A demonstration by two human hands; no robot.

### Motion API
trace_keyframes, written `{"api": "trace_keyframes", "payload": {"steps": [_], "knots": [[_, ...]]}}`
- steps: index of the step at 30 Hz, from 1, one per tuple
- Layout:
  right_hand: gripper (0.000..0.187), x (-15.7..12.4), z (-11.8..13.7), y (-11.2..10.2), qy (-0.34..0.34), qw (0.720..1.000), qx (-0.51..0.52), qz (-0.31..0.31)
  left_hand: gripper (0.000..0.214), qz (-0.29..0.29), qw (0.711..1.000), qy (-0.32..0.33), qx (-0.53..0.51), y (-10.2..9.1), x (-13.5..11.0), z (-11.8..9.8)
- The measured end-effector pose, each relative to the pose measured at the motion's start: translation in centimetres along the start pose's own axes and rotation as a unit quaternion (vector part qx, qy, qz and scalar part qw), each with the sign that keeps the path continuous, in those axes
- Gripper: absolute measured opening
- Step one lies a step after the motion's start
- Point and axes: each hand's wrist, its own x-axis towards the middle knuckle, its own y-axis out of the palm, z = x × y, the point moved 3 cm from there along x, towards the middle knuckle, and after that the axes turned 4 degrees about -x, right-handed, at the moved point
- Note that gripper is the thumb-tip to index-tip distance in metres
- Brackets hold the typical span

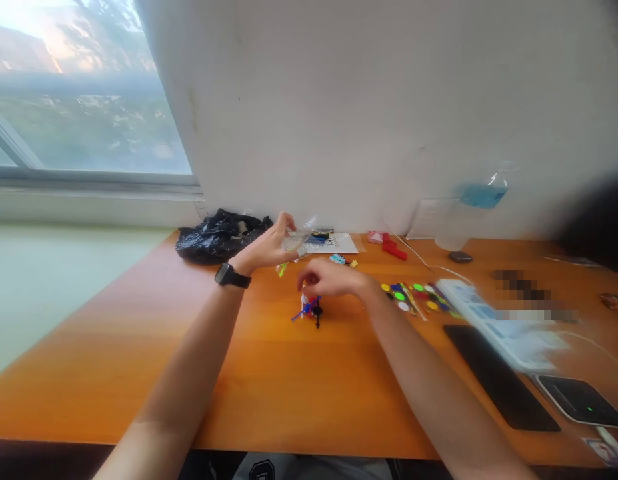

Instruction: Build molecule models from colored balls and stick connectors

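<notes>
"So, which step are we looking at?"

"Close work with small parts, I'd judge. The right hand (329, 277) reaches down over a cluster of coloured pieces (309, 309) on the counter (269, 387). Setting one in place or taking one up, I can't tell which."

"Is it pinching anything?"

"Its fingers curl downward at the top of the cluster, but the hand masks its own fingertips, so I can't say whether a piece is gripped."

"And the left hand (273, 247)?"

"Farther forward, off to the left, with the thumb parted from the fingers. Some clear plastic (305, 232) shows right by the fingertips; held or merely behind them, I can't make out."

"What would the next move call for?"

"A light, exact touch, I think. The pieces look slender and crowd together, so a nudge to one could shift its neighbours."

"How do they look?"

"Bright and spindly, probably plastic. A blue piece (297, 316) slants out leftward like a thin rod. A black piece (317, 311) has a rounded middle and a pointed end towards the viewer. White and red show among them, partly hidden."

"Where exactly?"

"Just beneath the right hand, well apart from the coloured discs (399, 296) on the right."
</notes>
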Motion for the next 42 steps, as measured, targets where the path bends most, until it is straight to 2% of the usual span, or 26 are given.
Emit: {"api": "trace_keyframes", "payload": {"steps": [1,3,6,9,13,18,23,25,29,31,33,37,42], "knots": [[0.018,0.4,-0.2,1.2,0.005,0.998,0.004,0.056,0.05,0.002,1.0,0.0,0.001,0.1,0.0,0.0],[0.014,1.1,-0.6,3.2,0.012,0.994,0.013,0.106,0.05,0.008,1.0,-0.004,0.002,0.3,0.0,-0.1],[0.011,1.6,-1.2,4.8,0.026,0.992,0.011,0.123,0.051,0.011,1.0,-0.008,-0.003,0.4,0.0,-0.2],[0.007,1.7,-1.5,4.7,0.04,0.992,0.014,0.116,0.051,0.009,1.0,-0.018,-0.008,0.4,0.0,-0.3],[0.013,1.2,-0.9,3.0,0.034,0.993,0.042,0.107,0.05,0.007,1.0,-0.014,-0.008,0.2,0.0,-0.4],[0.011,-0.3,0.9,0.0,-0.021,0.996,0.07,0.041,0.049,0.001,1.0,0.002,-0.012,0.2,0.0,-0.4],[0.008,-3.2,2.5,-3.1,-0.074,0.977,0.2,-0.017,0.047,0.0,1.0,-0.009,-0.012,0.3,0.0,-0.5],[0.013,-4.5,2.8,-4.5,-0.099,0.959,0.255,-0.074,0.05,0.005,1.0,-0.015,-0.003,0.5,0.0,-0.5],[0.017,-6.4,2.7,-6.9,-0.12,0.906,0.314,-0.256,0.052,0.005,1.0,0.007,0.022,1.0,0.2,-0.6],[0.02,-6.7,2.3,-7.7,-0.11,0.88,0.309,-0.344,0.052,0.01,0.999,0.022,0.03,1.3,0.3,-0.7],[0.023,-6.6,2.1,-8.0,-0.095,0.864,0.293,-0.399,0.053,0.018,0.999,0.028,0.036,1.5,0.4,-0.9],[0.027,-5.5,1.9,-7.6,-0.069,0.869,0.226,-0.434,0.054,0.029,0.998,0.031,0.036,1.8,0.4,-1.6],[0.015,-4.5,2.5,-6.8,-0.089,0.881,0.043,-0.463,0.054,0.033,0.998,0.041,0.036,2.0,0.6,-2.7]]}}
